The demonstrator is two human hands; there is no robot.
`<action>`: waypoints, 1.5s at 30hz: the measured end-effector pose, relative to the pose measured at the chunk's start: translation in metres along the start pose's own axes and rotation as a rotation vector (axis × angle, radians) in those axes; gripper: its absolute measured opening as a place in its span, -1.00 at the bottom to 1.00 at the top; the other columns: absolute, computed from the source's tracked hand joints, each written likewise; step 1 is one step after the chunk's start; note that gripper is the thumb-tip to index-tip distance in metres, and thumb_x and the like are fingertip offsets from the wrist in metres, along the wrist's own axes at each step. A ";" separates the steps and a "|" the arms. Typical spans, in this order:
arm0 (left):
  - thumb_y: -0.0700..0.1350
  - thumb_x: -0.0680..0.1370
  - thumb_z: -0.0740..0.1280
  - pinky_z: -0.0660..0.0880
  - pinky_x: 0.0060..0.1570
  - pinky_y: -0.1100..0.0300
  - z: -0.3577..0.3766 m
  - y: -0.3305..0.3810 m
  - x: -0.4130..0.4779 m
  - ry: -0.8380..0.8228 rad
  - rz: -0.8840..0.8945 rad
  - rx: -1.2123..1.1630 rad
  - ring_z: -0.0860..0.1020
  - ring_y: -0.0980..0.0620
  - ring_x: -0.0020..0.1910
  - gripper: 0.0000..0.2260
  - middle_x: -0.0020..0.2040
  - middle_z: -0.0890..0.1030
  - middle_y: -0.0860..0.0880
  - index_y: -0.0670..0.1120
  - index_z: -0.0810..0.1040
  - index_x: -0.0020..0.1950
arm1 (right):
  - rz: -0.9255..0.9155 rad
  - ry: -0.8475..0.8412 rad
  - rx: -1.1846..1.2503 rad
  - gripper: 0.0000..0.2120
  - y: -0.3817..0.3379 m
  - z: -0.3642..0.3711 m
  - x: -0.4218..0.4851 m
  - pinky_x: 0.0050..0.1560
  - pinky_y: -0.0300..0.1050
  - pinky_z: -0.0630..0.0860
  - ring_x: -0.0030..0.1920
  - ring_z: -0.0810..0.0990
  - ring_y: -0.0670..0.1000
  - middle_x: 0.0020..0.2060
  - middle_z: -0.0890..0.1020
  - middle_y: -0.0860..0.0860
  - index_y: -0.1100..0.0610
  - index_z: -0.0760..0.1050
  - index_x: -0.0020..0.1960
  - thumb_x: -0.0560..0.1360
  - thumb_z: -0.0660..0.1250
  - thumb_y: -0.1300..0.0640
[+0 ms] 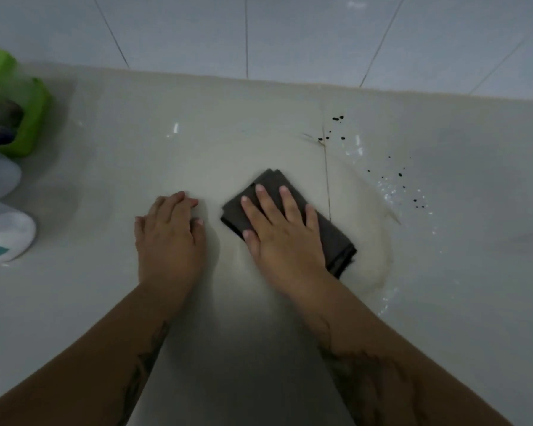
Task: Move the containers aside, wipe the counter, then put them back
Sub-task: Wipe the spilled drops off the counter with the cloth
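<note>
the folded dark cloth (290, 216) lies mid-counter (228, 133), pressed flat under the spread right hand (282, 229); the left hand (170, 238), fingers together, rests flat just beside it. the containers (6, 167) stand aside at the far left, so wiping appears underway. dark specks (333, 130) to the right remain, and the return step is not yet done.

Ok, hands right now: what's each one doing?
Left hand: open, flat on the counter, holding nothing.
Right hand: open, palm pressing the dark cloth onto the counter.

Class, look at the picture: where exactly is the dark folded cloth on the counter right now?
In the head view the dark cloth lies flat on the counter, right of centre, pressed under the right hand, just left of the black specks.
</note>
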State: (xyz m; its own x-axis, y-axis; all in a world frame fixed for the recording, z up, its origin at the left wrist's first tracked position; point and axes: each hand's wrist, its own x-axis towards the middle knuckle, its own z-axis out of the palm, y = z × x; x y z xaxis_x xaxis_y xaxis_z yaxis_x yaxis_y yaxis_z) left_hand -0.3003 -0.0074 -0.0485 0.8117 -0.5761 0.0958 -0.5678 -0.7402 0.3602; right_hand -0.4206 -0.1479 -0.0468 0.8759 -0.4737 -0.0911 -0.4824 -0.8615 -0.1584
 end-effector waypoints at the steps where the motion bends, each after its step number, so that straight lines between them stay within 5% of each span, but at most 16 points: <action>1: -0.07 0.62 0.20 0.16 0.39 -0.24 0.004 0.007 0.002 -0.014 -0.002 0.019 0.29 -0.14 0.47 -0.66 0.44 0.42 -0.08 -0.09 0.47 0.38 | -0.001 0.001 0.014 -0.48 0.003 -0.002 0.027 0.43 0.29 -0.11 0.55 -0.12 0.10 0.57 -0.01 -0.13 -0.16 -0.01 0.54 0.59 -0.11 -0.19; 8: -0.04 0.61 0.18 0.08 0.44 -0.21 0.028 0.055 0.025 -0.053 0.101 0.006 0.24 -0.09 0.51 -0.65 0.47 0.39 -0.04 -0.04 0.45 0.39 | 0.120 0.003 -0.014 -0.45 0.123 -0.039 0.153 0.42 0.33 -0.02 0.54 -0.02 0.13 0.57 0.02 -0.08 -0.15 0.04 0.54 0.57 -0.03 -0.21; 13: -0.03 0.60 0.17 0.02 0.46 -0.14 0.038 0.073 0.042 -0.060 0.117 -0.047 0.23 -0.03 0.51 -0.66 0.46 0.39 0.01 0.00 0.46 0.37 | 0.405 0.059 -0.011 -0.42 0.193 -0.045 0.076 0.44 0.31 0.06 0.53 0.04 0.19 0.57 0.09 0.02 -0.07 0.06 0.54 0.56 -0.04 -0.19; 17: -0.06 0.59 0.19 0.06 0.47 -0.13 0.038 0.077 0.054 -0.054 0.130 -0.048 0.28 -0.04 0.48 -0.67 0.43 0.43 0.00 -0.01 0.49 0.35 | 0.330 0.082 -0.032 -0.43 0.123 -0.023 0.014 0.41 0.30 0.02 0.54 0.01 0.18 0.57 0.07 -0.01 -0.12 0.02 0.54 0.56 -0.06 -0.21; 22: -0.06 0.59 0.18 0.12 0.45 -0.15 0.036 0.079 0.058 -0.077 0.137 -0.027 0.30 -0.04 0.47 -0.66 0.44 0.42 -0.02 -0.02 0.48 0.36 | 0.089 0.040 0.023 -0.45 0.075 -0.018 0.094 0.42 0.30 -0.10 0.55 -0.11 0.11 0.57 -0.01 -0.11 -0.17 0.00 0.54 0.57 -0.09 -0.20; 28: -0.10 0.59 0.24 0.13 0.44 -0.15 0.036 0.082 0.060 -0.062 0.112 -0.036 0.32 -0.08 0.46 -0.68 0.43 0.43 -0.04 -0.04 0.51 0.34 | 0.151 0.019 -0.028 -0.46 0.172 -0.048 0.183 0.42 0.31 0.02 0.54 0.01 0.13 0.57 0.05 -0.08 -0.17 0.06 0.53 0.56 -0.02 -0.19; 34: -0.11 0.56 0.27 0.11 0.46 -0.12 0.038 0.080 0.060 -0.049 0.124 -0.071 0.35 -0.07 0.43 -0.69 0.41 0.45 -0.02 -0.03 0.51 0.31 | 0.389 0.043 -0.049 -0.41 0.274 -0.053 0.076 0.44 0.26 0.06 0.53 0.04 0.14 0.57 0.09 -0.02 -0.11 0.06 0.54 0.53 -0.07 -0.22; 36: -0.14 0.56 0.28 0.17 0.46 0.01 0.035 0.079 0.060 -0.031 0.110 -0.204 0.40 -0.02 0.37 -0.70 0.37 0.48 0.00 -0.04 0.52 0.30 | 0.364 0.063 -0.044 -0.37 0.259 -0.049 0.025 0.45 0.24 0.11 0.52 0.09 0.20 0.55 0.15 0.05 -0.05 0.12 0.54 0.51 -0.05 -0.21; 40: -0.10 0.58 0.25 0.17 0.16 0.62 0.010 0.059 0.049 0.053 -0.002 -0.454 0.37 0.33 0.15 -0.75 0.20 0.49 0.16 0.05 0.53 0.25 | 0.218 0.038 -0.048 -0.37 0.176 -0.033 -0.066 0.38 0.25 0.20 0.50 0.17 0.23 0.52 0.23 0.06 -0.02 0.21 0.52 0.49 0.03 -0.19; 45: 0.00 0.57 0.22 0.31 0.18 0.24 -0.020 0.007 0.012 0.130 -0.064 -0.378 0.39 0.23 0.17 -0.77 0.15 0.46 0.25 0.15 0.50 0.22 | -0.065 -0.025 0.009 -0.41 0.055 -0.008 -0.089 0.43 0.21 0.09 0.52 0.14 0.13 0.53 0.22 -0.07 -0.14 0.17 0.51 0.50 0.13 -0.18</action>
State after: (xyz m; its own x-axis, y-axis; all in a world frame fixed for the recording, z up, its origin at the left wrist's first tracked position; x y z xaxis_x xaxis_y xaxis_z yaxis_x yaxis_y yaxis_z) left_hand -0.2921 -0.0120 -0.0259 0.8683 -0.4660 0.1699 -0.4447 -0.5796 0.6828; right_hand -0.5247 -0.1549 -0.0391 0.9050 -0.4123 -0.1045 -0.4248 -0.8885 -0.1733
